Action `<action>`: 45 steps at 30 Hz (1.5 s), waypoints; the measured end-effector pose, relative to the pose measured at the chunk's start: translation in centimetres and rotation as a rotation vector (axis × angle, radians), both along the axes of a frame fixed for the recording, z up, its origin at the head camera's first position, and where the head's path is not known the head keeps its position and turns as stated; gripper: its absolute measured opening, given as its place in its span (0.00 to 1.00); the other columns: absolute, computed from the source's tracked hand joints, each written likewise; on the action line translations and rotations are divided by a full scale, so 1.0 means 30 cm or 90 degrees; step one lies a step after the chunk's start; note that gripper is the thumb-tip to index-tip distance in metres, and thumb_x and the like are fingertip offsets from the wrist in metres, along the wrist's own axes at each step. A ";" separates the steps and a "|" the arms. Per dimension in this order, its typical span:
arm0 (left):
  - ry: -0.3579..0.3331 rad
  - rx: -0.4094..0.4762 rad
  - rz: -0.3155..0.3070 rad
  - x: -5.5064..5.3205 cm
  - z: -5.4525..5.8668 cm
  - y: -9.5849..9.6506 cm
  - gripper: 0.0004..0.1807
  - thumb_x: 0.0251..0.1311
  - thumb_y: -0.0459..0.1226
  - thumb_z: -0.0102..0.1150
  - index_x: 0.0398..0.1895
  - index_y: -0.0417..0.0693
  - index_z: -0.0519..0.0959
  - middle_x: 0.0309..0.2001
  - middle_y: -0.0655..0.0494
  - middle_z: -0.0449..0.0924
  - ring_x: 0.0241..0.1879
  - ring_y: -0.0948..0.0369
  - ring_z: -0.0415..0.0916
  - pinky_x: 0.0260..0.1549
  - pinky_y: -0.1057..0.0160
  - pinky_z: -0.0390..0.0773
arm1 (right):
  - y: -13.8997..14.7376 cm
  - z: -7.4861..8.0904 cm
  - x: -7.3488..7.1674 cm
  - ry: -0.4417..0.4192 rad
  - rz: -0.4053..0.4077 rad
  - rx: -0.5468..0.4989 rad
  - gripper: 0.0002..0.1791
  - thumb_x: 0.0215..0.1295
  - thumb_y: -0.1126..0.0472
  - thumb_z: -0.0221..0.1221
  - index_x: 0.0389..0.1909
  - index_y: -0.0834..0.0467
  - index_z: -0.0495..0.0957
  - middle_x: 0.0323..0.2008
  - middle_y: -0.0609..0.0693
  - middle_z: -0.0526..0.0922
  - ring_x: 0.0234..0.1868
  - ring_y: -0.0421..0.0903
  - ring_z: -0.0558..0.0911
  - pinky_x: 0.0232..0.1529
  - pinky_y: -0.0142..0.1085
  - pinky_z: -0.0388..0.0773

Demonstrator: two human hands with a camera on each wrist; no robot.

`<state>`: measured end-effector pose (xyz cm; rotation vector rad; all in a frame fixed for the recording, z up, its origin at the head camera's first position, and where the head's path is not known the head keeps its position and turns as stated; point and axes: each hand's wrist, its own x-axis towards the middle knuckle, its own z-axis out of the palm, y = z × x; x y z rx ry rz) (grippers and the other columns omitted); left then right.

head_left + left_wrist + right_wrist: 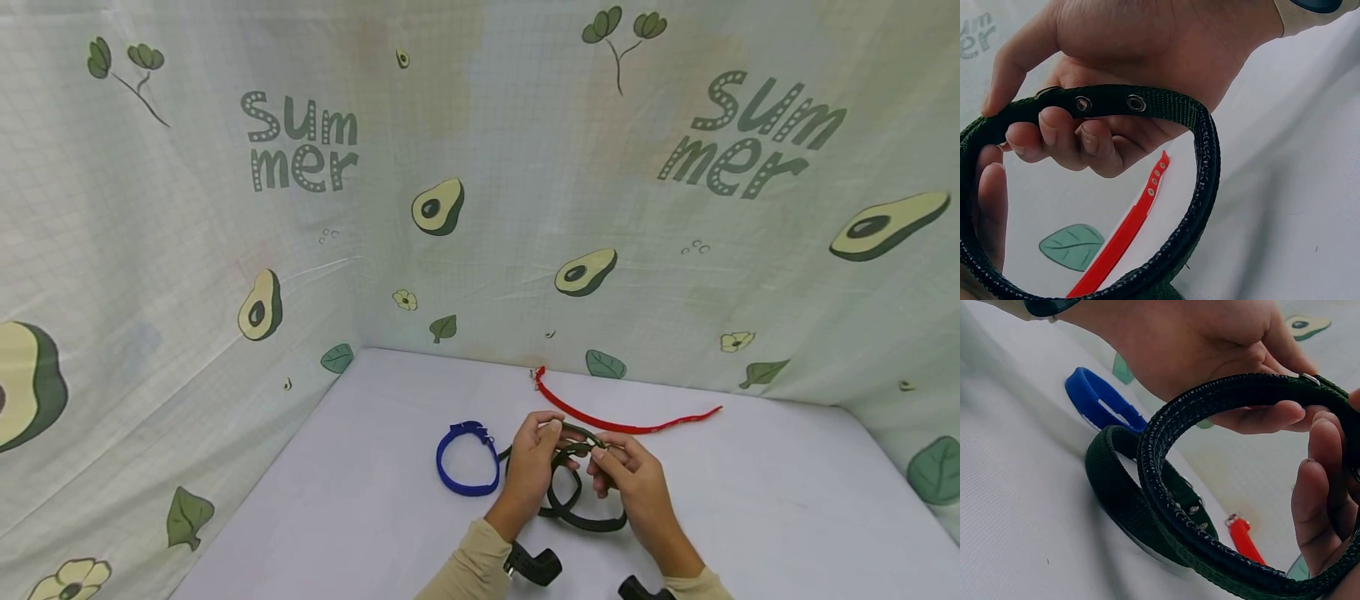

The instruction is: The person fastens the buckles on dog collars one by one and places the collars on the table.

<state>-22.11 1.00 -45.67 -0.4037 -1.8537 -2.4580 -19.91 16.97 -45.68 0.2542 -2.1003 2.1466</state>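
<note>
Both hands hold a dark green webbing collar (pixel 1208 165), bent into a loop with metal eyelets along one strap. My left hand (pixel 531 468) pinches it on the left side. Opposite, my right hand (pixel 639 482) grips the strap between thumb and fingers. In the left wrist view, the right hand's fingers (pixel 1054 134) curl at the eyelet part, while the left fingertips show at the lower left. A second dark green collar (pixel 1110 481), also looped, lies on the table just below the hands.
A blue collar (pixel 440 467), closed in a ring, lies left of the hands. Behind them a red collar (pixel 600 422) stretches out in a curve, its metal buckle at the left end. A white table (pixel 337 500) meets a printed curtain (pixel 487 275). Black devices (pixel 536 567) sit at both wrists.
</note>
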 end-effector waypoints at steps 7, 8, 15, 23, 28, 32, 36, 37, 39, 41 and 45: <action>-0.006 0.003 -0.008 0.001 0.001 0.002 0.17 0.77 0.39 0.49 0.60 0.38 0.67 0.45 0.44 0.84 0.40 0.56 0.83 0.33 0.64 0.83 | -0.001 -0.001 -0.004 -0.022 -0.013 -0.015 0.10 0.74 0.65 0.55 0.48 0.70 0.73 0.27 0.57 0.81 0.22 0.44 0.78 0.22 0.37 0.80; -0.008 0.005 -0.012 0.001 0.001 0.003 0.18 0.76 0.39 0.51 0.61 0.38 0.66 0.45 0.44 0.83 0.39 0.56 0.83 0.32 0.65 0.83 | -0.001 0.000 -0.005 -0.024 -0.014 -0.019 0.10 0.74 0.66 0.55 0.47 0.70 0.73 0.28 0.57 0.80 0.22 0.44 0.78 0.22 0.37 0.79; -0.002 -0.057 -0.050 0.006 0.000 0.001 0.15 0.67 0.38 0.64 0.51 0.40 0.74 0.43 0.53 0.82 0.35 0.62 0.82 0.31 0.67 0.80 | -0.001 0.011 -0.005 -0.043 -0.010 -0.070 0.10 0.75 0.66 0.53 0.48 0.71 0.71 0.28 0.56 0.79 0.22 0.43 0.76 0.20 0.33 0.75; 0.033 -0.160 -0.031 0.014 -0.002 0.001 0.09 0.66 0.40 0.64 0.46 0.51 0.86 0.39 0.58 0.82 0.29 0.61 0.80 0.29 0.69 0.78 | 0.030 0.005 -0.017 -0.120 0.083 -0.184 0.09 0.78 0.60 0.48 0.47 0.63 0.69 0.30 0.50 0.79 0.23 0.41 0.75 0.22 0.31 0.72; 0.054 -0.188 -0.027 0.014 -0.006 0.005 0.10 0.68 0.40 0.62 0.48 0.51 0.87 0.38 0.58 0.78 0.27 0.64 0.79 0.29 0.70 0.79 | 0.048 -0.007 -0.021 -0.154 0.135 -0.243 0.08 0.80 0.59 0.45 0.47 0.57 0.71 0.31 0.48 0.80 0.25 0.40 0.76 0.24 0.30 0.72; 0.075 -0.222 -0.028 0.013 -0.007 0.008 0.12 0.71 0.41 0.59 0.51 0.52 0.86 0.38 0.59 0.76 0.27 0.68 0.78 0.30 0.69 0.80 | 0.054 -0.010 -0.023 -0.169 0.154 -0.279 0.08 0.80 0.58 0.45 0.47 0.55 0.72 0.31 0.47 0.80 0.26 0.39 0.76 0.26 0.30 0.71; 0.086 -0.272 -0.023 0.015 -0.006 0.013 0.12 0.73 0.43 0.55 0.53 0.57 0.85 0.39 0.61 0.75 0.27 0.69 0.76 0.29 0.69 0.80 | 0.056 -0.006 -0.021 -0.180 0.165 -0.313 0.08 0.80 0.57 0.45 0.47 0.55 0.71 0.31 0.47 0.81 0.27 0.39 0.76 0.27 0.29 0.71; 0.086 -0.282 -0.022 0.016 -0.006 0.014 0.12 0.74 0.43 0.55 0.53 0.59 0.85 0.40 0.62 0.75 0.27 0.69 0.76 0.29 0.69 0.80 | 0.057 -0.006 -0.021 -0.181 0.166 -0.319 0.08 0.80 0.57 0.45 0.47 0.55 0.71 0.31 0.47 0.81 0.27 0.39 0.76 0.27 0.29 0.70; 0.085 -0.293 -0.024 0.017 -0.005 0.015 0.13 0.74 0.43 0.54 0.54 0.61 0.85 0.41 0.62 0.74 0.27 0.69 0.76 0.28 0.70 0.79 | 0.057 -0.005 -0.022 -0.185 0.164 -0.327 0.08 0.80 0.56 0.46 0.47 0.54 0.72 0.31 0.47 0.81 0.27 0.38 0.75 0.27 0.29 0.70; 0.088 -0.301 -0.029 0.018 -0.005 0.015 0.13 0.74 0.43 0.53 0.55 0.61 0.85 0.41 0.62 0.73 0.26 0.69 0.75 0.26 0.70 0.78 | 0.057 -0.005 -0.022 -0.186 0.158 -0.331 0.08 0.80 0.56 0.46 0.48 0.54 0.72 0.31 0.47 0.81 0.27 0.38 0.75 0.27 0.29 0.70; 0.111 -0.309 -0.037 0.019 -0.003 0.017 0.14 0.75 0.41 0.52 0.57 0.59 0.84 0.41 0.61 0.72 0.25 0.70 0.74 0.24 0.70 0.77 | 0.056 -0.006 -0.023 -0.180 0.154 -0.332 0.07 0.80 0.56 0.47 0.49 0.54 0.71 0.32 0.47 0.81 0.27 0.38 0.75 0.27 0.29 0.70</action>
